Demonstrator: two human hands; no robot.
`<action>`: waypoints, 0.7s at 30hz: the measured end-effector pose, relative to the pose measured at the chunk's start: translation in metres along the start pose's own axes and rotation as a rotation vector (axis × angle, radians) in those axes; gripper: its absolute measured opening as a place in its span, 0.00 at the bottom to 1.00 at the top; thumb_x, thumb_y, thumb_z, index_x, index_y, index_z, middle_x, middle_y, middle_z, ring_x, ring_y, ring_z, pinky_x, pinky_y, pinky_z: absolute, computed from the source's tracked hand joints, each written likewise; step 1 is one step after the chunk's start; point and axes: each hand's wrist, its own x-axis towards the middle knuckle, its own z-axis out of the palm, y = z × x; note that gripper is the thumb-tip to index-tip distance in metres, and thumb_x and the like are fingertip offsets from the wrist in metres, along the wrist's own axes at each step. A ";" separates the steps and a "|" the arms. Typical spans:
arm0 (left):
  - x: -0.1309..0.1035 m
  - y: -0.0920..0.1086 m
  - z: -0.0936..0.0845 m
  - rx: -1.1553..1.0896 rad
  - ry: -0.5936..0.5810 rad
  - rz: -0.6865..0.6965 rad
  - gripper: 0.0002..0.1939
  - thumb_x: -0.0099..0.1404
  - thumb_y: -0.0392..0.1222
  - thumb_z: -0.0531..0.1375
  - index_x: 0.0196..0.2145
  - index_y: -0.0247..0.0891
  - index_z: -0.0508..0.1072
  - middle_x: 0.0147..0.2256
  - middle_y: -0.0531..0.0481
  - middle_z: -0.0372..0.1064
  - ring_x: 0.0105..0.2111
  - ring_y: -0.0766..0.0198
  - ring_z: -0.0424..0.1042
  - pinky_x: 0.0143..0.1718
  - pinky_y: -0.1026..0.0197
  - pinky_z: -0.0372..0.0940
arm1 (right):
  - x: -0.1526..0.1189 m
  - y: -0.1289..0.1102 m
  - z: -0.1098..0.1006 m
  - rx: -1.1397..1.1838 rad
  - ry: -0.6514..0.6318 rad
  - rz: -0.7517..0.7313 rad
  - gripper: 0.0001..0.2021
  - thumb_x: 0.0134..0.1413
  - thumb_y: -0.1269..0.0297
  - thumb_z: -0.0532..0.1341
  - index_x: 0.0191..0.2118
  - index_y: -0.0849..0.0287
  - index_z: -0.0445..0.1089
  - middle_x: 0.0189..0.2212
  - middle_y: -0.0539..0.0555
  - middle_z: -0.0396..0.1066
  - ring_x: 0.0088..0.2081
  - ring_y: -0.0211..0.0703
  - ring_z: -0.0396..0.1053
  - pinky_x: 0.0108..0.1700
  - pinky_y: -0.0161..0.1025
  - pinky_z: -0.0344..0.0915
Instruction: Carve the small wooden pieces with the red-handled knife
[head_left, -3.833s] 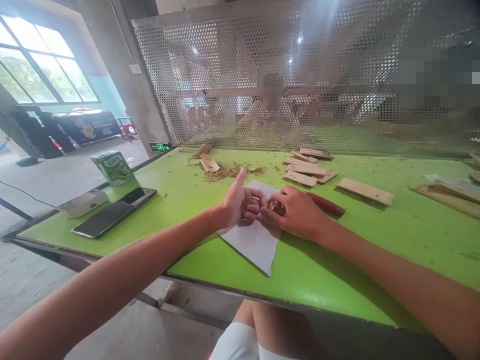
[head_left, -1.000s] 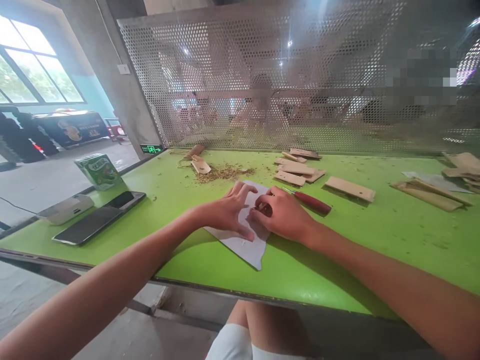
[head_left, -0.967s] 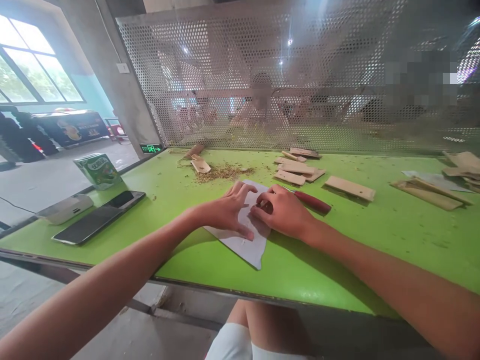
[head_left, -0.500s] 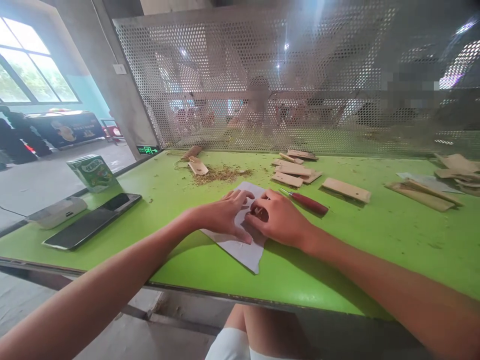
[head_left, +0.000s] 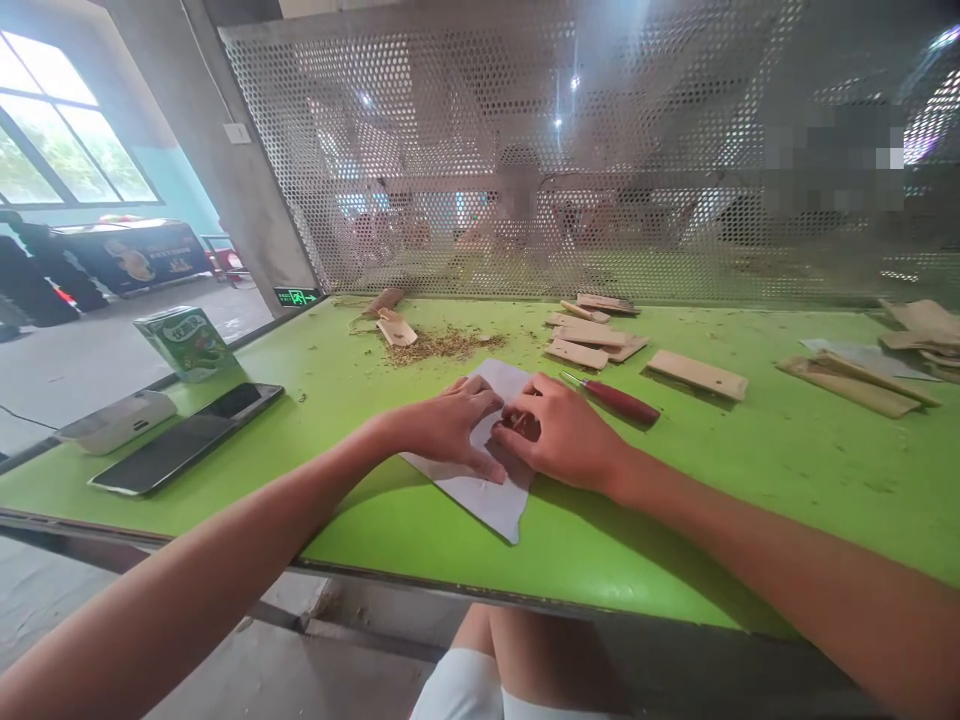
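Observation:
A white sheet of paper [head_left: 487, 510] lies on the green table, partly covered by both hands. My left hand [head_left: 454, 425] rests on it with thumb and fingers spread apart. On the paper's right side is my right hand [head_left: 566, 430], its fingers curled and pinched together. Whatever it holds is hidden behind the fingers; I cannot make it out. Just beyond the right hand lies a red-handled tool [head_left: 619, 402] with a thin metal shaft. Brown shreds [head_left: 450, 345] are scattered past the paper's far edge.
Several flat wooden pieces [head_left: 697, 374] lie at the back and right. Dried husk-like strips [head_left: 847, 385] are farther right. On the left are a dark phone [head_left: 187, 440], a white device [head_left: 116, 422] and a green carton [head_left: 184, 343]. A perforated metal screen [head_left: 450, 150] borders the back.
My hands stay in nearly the same place on the paper, with only slight finger movement. The view has shifted very slightly.

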 end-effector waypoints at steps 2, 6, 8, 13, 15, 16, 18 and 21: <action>0.000 -0.001 0.001 -0.016 0.014 0.019 0.39 0.50 0.66 0.63 0.51 0.36 0.65 0.51 0.40 0.58 0.54 0.46 0.57 0.55 0.49 0.54 | 0.001 0.000 -0.001 -0.018 -0.007 0.039 0.17 0.58 0.51 0.57 0.36 0.58 0.76 0.35 0.57 0.66 0.34 0.42 0.66 0.39 0.38 0.59; 0.000 -0.002 0.001 -0.047 0.038 0.035 0.39 0.50 0.66 0.64 0.51 0.37 0.66 0.50 0.41 0.59 0.53 0.47 0.57 0.55 0.50 0.54 | 0.001 0.001 -0.002 -0.041 0.011 0.053 0.16 0.57 0.52 0.58 0.36 0.58 0.76 0.35 0.56 0.66 0.34 0.42 0.65 0.38 0.38 0.59; 0.000 -0.002 0.001 -0.037 0.033 0.035 0.39 0.50 0.67 0.63 0.51 0.37 0.66 0.49 0.41 0.60 0.53 0.47 0.57 0.54 0.50 0.54 | 0.001 0.001 -0.002 -0.011 -0.018 -0.002 0.16 0.57 0.51 0.57 0.36 0.57 0.76 0.34 0.55 0.66 0.33 0.41 0.65 0.37 0.37 0.58; 0.000 -0.001 0.000 -0.024 0.021 0.022 0.40 0.50 0.67 0.63 0.52 0.38 0.65 0.51 0.40 0.59 0.53 0.46 0.57 0.54 0.49 0.55 | 0.004 0.002 -0.002 -0.068 0.031 0.076 0.17 0.57 0.52 0.57 0.39 0.57 0.77 0.33 0.56 0.65 0.33 0.43 0.64 0.37 0.38 0.57; 0.000 0.000 0.000 -0.026 0.009 0.014 0.40 0.51 0.66 0.63 0.53 0.36 0.64 0.51 0.39 0.59 0.54 0.45 0.57 0.55 0.49 0.54 | 0.004 0.002 -0.002 -0.063 0.008 0.015 0.16 0.57 0.52 0.58 0.40 0.56 0.77 0.34 0.56 0.65 0.35 0.44 0.64 0.38 0.38 0.57; 0.000 0.000 0.000 -0.025 0.003 0.014 0.41 0.51 0.66 0.63 0.54 0.36 0.64 0.51 0.38 0.58 0.54 0.45 0.56 0.55 0.48 0.54 | 0.005 0.002 -0.002 -0.062 -0.008 -0.004 0.16 0.57 0.52 0.58 0.40 0.56 0.77 0.34 0.56 0.65 0.35 0.44 0.64 0.38 0.38 0.58; 0.000 0.000 0.000 -0.022 0.000 0.018 0.41 0.51 0.66 0.63 0.54 0.35 0.63 0.51 0.37 0.58 0.55 0.44 0.56 0.56 0.48 0.53 | 0.005 0.002 -0.001 -0.092 -0.005 0.044 0.17 0.58 0.52 0.57 0.40 0.57 0.77 0.33 0.56 0.65 0.34 0.44 0.64 0.38 0.38 0.58; 0.000 0.000 0.001 -0.021 0.004 0.017 0.41 0.52 0.65 0.64 0.54 0.35 0.63 0.52 0.37 0.58 0.55 0.44 0.56 0.57 0.47 0.53 | 0.005 0.004 -0.001 -0.124 0.030 0.087 0.17 0.58 0.51 0.57 0.38 0.58 0.77 0.33 0.57 0.64 0.35 0.45 0.64 0.39 0.39 0.58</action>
